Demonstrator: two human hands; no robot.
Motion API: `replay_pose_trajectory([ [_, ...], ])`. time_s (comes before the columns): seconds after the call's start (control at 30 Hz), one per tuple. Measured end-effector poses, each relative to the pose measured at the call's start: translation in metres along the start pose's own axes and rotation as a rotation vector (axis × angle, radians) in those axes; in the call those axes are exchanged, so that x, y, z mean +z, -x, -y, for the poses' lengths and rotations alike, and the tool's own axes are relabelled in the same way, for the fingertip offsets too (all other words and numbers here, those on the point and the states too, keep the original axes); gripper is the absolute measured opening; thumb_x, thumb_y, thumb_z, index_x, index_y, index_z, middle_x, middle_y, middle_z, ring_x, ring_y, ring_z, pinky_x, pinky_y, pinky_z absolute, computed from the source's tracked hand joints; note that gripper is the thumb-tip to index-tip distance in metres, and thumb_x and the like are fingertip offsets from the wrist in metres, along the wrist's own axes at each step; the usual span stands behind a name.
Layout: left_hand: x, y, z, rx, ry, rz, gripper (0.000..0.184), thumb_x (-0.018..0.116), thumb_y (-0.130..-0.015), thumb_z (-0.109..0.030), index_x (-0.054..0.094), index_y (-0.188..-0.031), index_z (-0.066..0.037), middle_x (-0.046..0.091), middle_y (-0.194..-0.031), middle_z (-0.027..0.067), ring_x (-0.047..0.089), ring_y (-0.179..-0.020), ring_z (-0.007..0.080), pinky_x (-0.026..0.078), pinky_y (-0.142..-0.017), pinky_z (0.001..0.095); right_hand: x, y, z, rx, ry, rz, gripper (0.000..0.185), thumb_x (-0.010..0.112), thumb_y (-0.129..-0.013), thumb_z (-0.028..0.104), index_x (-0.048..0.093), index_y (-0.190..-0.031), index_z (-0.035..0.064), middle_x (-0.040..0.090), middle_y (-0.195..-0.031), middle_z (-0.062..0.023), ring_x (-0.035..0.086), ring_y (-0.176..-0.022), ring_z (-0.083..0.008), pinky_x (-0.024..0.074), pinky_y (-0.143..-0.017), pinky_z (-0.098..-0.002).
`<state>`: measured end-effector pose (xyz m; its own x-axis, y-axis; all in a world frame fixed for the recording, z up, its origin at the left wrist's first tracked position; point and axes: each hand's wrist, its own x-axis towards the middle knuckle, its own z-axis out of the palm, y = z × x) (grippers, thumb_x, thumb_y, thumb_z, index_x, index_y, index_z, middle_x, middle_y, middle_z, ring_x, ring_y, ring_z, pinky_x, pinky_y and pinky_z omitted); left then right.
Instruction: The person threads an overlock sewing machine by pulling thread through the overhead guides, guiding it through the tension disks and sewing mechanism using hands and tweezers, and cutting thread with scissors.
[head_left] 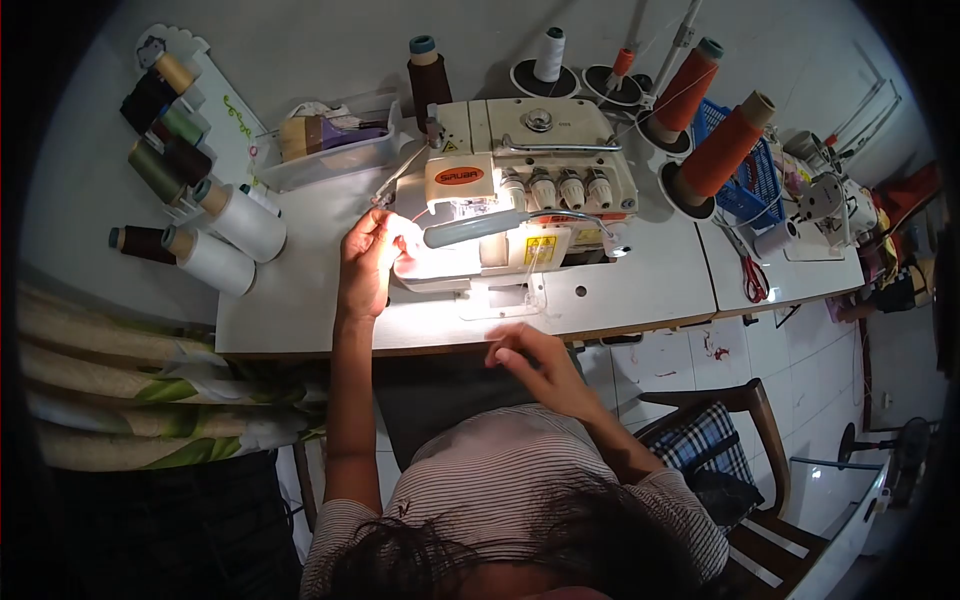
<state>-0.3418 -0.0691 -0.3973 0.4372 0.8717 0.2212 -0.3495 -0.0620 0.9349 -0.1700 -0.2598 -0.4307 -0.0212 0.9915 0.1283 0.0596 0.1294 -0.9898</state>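
Observation:
My left hand (368, 262) is raised at the left side of a white Siruba overlock sewing machine (570, 140), close to its brightly lit needle area. Its thumb and fingers are pinched together; glare hides what is between them. A grey lamp or guard bar (475, 229) crosses the machine's front just right of these fingers. My right hand (540, 368) hovers at the table's front edge, below the machine. Its fingers are loosely bent and apart from the thumb, with nothing visible in them. Loose pale thread (537, 290) hangs at the machine's front.
Large orange thread cones (722, 150) stand to the right, with red-handled scissors (754, 280) and a blue basket (750, 185) beyond. A clear plastic bin (335, 160) sits behind left. A rack of thread cones (215, 265) is at left. A wooden chair (765, 430) stands at right.

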Motion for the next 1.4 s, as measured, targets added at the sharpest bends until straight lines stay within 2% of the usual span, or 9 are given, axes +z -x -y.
replay_pose_trajectory([
  [0.1,-0.002,0.001,0.001,-0.01,0.01,0.005,0.012,0.046,-0.092,-0.011,0.053,-0.089,-0.002,0.054,-0.078,0.0026,0.049,-0.069,0.0084,0.041,-0.064,0.0222,-0.006,-0.004,0.026,0.077,0.308,0.184,0.032,0.056,-0.085,0.01,0.052,-0.116,0.0014,0.059,-0.076,-0.0084,0.056,-0.068,-0.0223,0.0456,-0.068,-0.0305],
  [0.27,-0.009,0.006,0.003,-0.018,-0.021,0.002,0.014,0.045,-0.093,-0.012,0.051,-0.086,-0.002,0.053,-0.077,0.0041,0.048,-0.067,0.0104,0.042,-0.064,0.0246,-0.01,-0.01,-0.004,-0.321,0.385,0.344,0.017,0.057,-0.085,0.009,0.062,-0.099,0.0011,0.06,-0.077,-0.0095,0.056,-0.074,-0.0209,0.0456,-0.068,-0.0305],
  [0.53,-0.096,0.07,-0.007,0.026,-0.005,-0.285,0.02,0.051,-0.092,-0.017,0.046,-0.077,-0.005,0.043,-0.068,0.0029,0.044,-0.064,0.0151,0.039,-0.061,0.0275,-0.044,-0.043,0.011,-0.325,0.205,-0.229,0.012,0.055,-0.085,0.005,0.064,-0.09,-0.0009,0.06,-0.075,-0.0059,0.056,-0.074,-0.0132,0.0425,-0.071,-0.0273],
  [0.67,-0.166,0.114,-0.022,0.065,0.07,-0.384,0.021,0.056,-0.09,-0.019,0.045,-0.076,-0.007,0.042,-0.071,0.0017,0.041,-0.066,0.0135,0.037,-0.061,0.0259,-0.046,-0.049,0.014,-0.114,-0.288,-0.274,0.016,0.052,-0.087,0.006,0.062,-0.096,-0.0043,0.059,-0.069,-0.0052,0.054,-0.062,-0.0122,0.043,-0.067,-0.0248],
  [0.93,-0.214,0.154,-0.039,0.099,0.181,-0.417,0.019,0.054,-0.091,-0.02,0.045,-0.079,-0.007,0.042,-0.073,0.0016,0.042,-0.07,0.0148,0.037,-0.062,0.0264,-0.049,-0.058,0.018,-0.096,-0.458,-0.352,0.019,0.055,-0.084,0.007,0.058,-0.099,-0.0035,0.056,-0.066,-0.0038,0.052,-0.061,-0.0109,0.0418,-0.064,-0.0244],
  [1.1,-0.212,0.147,-0.035,0.103,0.217,-0.466,0.018,0.056,-0.09,-0.021,0.049,-0.08,-0.007,0.046,-0.073,0.0024,0.046,-0.07,0.0155,0.039,-0.062,0.0262,-0.037,-0.052,0.011,-0.486,0.933,-0.056,0.026,0.061,-0.081,0.005,0.06,-0.107,0.0026,0.056,-0.074,-0.0041,0.055,-0.072,-0.0122,0.045,-0.068,-0.0258],
  [1.17,-0.211,0.143,-0.035,0.115,0.238,-0.472,0.019,0.056,-0.09,-0.021,0.049,-0.08,-0.007,0.046,-0.074,0.0024,0.047,-0.071,0.0154,0.039,-0.062,0.0258,-0.029,-0.046,0.009,-0.531,0.824,-0.08,0.029,0.059,-0.081,0.006,0.057,-0.11,0.0015,0.054,-0.074,-0.0081,0.054,-0.07,-0.0211,0.0446,-0.064,-0.0263],
  [1.23,-0.209,0.143,-0.035,0.107,0.234,-0.487,0.019,0.056,-0.09,-0.021,0.049,-0.079,-0.007,0.047,-0.074,0.0025,0.047,-0.071,0.0153,0.039,-0.063,0.0255,-0.023,-0.038,0.016,-0.117,0.164,-0.128,0.039,0.06,-0.08,0.005,0.053,-0.118,0.002,0.054,-0.075,-0.0079,0.053,-0.077,-0.0221,0.0449,-0.067,-0.0278],
  [1.4,-0.211,0.15,-0.029,0.086,0.222,-0.51,0.019,0.055,-0.091,-0.021,0.049,-0.08,-0.007,0.047,-0.074,0.0024,0.046,-0.07,0.015,0.039,-0.062,0.0257,-0.031,-0.031,0.009,-0.31,0.654,0.173,0.031,0.06,-0.079,0.002,0.06,-0.109,0.0021,0.06,-0.079,-0.0071,0.054,-0.077,-0.0172,0.0444,-0.07,-0.0282],
])
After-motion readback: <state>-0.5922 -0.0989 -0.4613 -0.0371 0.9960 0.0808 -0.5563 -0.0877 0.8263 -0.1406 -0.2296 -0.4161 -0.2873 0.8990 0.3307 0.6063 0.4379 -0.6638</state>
